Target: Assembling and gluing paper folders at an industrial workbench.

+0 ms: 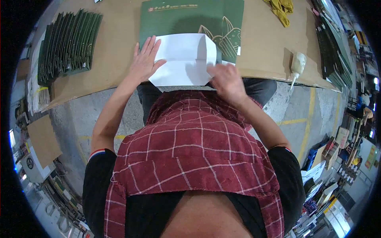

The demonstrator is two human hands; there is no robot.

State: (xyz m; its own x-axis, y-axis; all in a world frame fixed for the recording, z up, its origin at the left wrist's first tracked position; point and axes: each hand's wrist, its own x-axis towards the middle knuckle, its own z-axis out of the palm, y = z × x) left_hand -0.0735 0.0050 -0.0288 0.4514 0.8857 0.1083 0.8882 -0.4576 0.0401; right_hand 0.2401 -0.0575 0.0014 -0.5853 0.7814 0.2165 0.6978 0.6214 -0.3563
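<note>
A white folded paper piece with crease lines and a raised flap at its right end lies at the table's front edge. It overlaps a large green printed sheet or bag with gold line drawings. My left hand lies on the white paper's left edge, fingers stretched and thumb out to the side. At the right end, my right hand has its fingers curled in at the paper's edge, seemingly pinching it; the fingertips are partly hidden and slightly blurred.
Many folded green bags stand in a row at the left of the brown tabletop. More green pieces are stacked at the right. A white nozzle bottle lies near the front edge, and yellow gloves lie farther back.
</note>
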